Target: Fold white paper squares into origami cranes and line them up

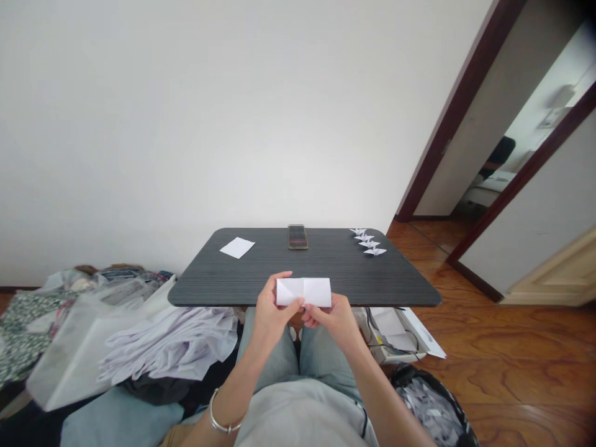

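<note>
Between my hands is a folded sheet of white paper (316,290), a wide rectangle with a crease down its middle, held just above the table's near edge. My left hand (274,304) grips its left side, thumb along the bottom edge and fingers behind. My right hand (336,313) pinches the lower edge near the middle, to the right of my left thumb. Several small folded paper cranes (372,244) stand in a row at the table's far right. A square stack or sheet of white paper (237,248) lies at the far left.
A phone (297,237) lies at the back middle of the dark table (209,279), against the white wall. Piled clothes (172,341) are on the left. Below right are a box with cables (393,335) and a black bag of paper scraps (431,406).
</note>
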The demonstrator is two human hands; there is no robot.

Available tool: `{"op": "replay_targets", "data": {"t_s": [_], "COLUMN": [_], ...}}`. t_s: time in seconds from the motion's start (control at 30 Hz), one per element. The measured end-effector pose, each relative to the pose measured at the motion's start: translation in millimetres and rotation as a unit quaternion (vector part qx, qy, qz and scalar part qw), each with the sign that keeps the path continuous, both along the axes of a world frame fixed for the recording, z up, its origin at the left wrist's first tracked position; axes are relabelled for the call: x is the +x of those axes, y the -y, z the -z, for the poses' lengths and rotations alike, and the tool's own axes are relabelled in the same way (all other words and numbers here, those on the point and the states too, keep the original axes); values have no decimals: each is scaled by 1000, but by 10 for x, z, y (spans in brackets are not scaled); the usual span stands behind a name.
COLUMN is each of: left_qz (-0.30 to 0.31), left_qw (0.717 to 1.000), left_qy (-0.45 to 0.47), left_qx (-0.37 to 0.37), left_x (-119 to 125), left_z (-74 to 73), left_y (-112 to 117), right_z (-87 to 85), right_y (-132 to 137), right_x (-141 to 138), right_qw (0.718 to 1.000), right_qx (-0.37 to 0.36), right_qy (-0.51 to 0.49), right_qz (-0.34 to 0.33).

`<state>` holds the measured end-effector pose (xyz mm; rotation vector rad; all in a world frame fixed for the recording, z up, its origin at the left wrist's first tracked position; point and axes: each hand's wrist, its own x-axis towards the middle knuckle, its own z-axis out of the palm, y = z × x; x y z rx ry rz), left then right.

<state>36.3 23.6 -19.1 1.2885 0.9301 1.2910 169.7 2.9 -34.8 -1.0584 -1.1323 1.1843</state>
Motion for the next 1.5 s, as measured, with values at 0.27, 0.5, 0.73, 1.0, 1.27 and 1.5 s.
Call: {"op": "replay_targets", "data": {"t_s": [0.27,0.5,0.73,1.0,1.27,1.5], "left_qz": [0,-6,-25,-7,40,55], "left_qw": [1000,1000,1000,1000,999,997], "left_qy": [4,8,7,-5,-30,-7], "left_qx": [-10,-8,-16,-9,-10,-56], "left_x": [-27,-50,-64,-36,1,-10], "left_z": [-31,-44,-67,-12,25,46], "left_y": [-11,-21,-37,-50,-35,-47], "right_z": [-1,-59,-40,-13,19,26], "right_y": [7,50,50,4,-14,-12], "right_x": [138,257,371,280,191,187], "right_qw": [1000,1000,999,999,999,999], "right_qx": [-7,-7,-3,3,42,33], "right_qy": [-8,-23,-29,-33,-2,6], "right_qz": [-12,0,17,-7,0,9]}}
